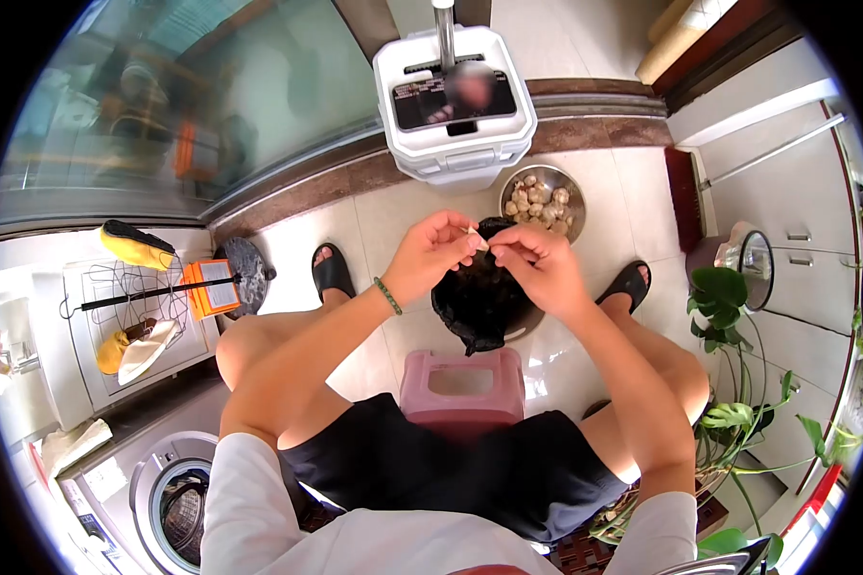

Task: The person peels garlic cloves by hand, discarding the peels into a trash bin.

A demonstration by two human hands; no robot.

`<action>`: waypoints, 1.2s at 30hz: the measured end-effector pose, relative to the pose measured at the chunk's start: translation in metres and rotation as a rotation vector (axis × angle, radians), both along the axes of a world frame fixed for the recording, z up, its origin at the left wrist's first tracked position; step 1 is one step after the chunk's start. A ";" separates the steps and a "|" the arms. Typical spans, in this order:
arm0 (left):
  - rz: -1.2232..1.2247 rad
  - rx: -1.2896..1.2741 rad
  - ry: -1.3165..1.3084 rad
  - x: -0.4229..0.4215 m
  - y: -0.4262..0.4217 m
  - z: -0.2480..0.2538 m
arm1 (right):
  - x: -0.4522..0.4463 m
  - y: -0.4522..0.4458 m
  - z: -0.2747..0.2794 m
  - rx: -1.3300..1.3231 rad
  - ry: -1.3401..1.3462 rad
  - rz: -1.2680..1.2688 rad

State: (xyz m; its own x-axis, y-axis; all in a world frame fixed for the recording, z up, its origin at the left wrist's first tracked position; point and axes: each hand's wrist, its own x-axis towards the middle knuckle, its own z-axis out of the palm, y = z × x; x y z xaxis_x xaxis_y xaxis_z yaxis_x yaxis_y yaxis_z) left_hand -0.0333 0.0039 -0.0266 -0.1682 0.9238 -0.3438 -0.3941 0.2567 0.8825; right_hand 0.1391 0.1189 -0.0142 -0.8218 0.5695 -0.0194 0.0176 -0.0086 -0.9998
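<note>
My left hand [435, 257] and my right hand [539, 261] meet in front of me, fingertips pinched together. Between them is a small pale garlic clove [480, 242], gripped from both sides; its details are too small to make out. Directly beneath my hands stands a bin lined with a black plastic bag [479, 311], its inside dark. Just beyond my right hand, a metal bowl [579, 218] on the floor holds several whole garlic bulbs [537, 201].
A white bucket [403, 86] with a dark, glossy panel on top stands ahead. A pink stool [462, 402] is between my legs. To the left are a wire rack [129, 287] and a washing machine [153, 489]; green plants [724, 297] and white cabinets [815, 316] line the right.
</note>
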 end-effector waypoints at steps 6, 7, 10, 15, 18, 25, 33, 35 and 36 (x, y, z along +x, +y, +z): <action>0.039 -0.247 -0.204 0.016 -0.003 0.002 | -0.007 -0.006 0.001 0.088 0.018 -0.035; 0.013 -0.273 -0.232 0.015 -0.004 0.003 | -0.006 -0.005 0.002 0.089 0.016 -0.032; -0.005 -0.283 -0.291 0.013 -0.004 0.008 | -0.007 -0.002 0.006 0.367 -0.039 0.012; 0.038 -0.216 -0.405 0.006 -0.002 0.003 | -0.012 -0.007 0.012 0.386 -0.006 -0.044; 0.060 -0.190 -0.435 0.004 -0.002 0.004 | -0.012 -0.006 0.012 0.482 -0.008 -0.070; 0.066 -0.193 -0.427 0.004 -0.005 0.000 | -0.012 -0.006 0.012 0.487 -0.027 -0.063; 0.077 -0.194 -0.240 0.008 -0.007 0.000 | -0.009 -0.012 0.008 0.553 -0.149 -0.074; 0.085 -0.188 -0.187 0.010 -0.007 0.000 | -0.008 -0.012 0.005 0.582 -0.135 -0.082; 0.096 -0.186 -0.201 0.011 -0.008 0.000 | -0.008 -0.012 0.004 0.606 -0.127 -0.089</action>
State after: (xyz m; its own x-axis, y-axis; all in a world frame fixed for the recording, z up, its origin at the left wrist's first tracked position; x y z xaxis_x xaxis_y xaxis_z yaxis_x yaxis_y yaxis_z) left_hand -0.0226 -0.0041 -0.0268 -0.1628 0.8252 -0.5409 -0.5864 0.3599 0.7257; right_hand 0.1311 0.1065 -0.0104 -0.7831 0.5759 0.2345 0.1616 0.5526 -0.8176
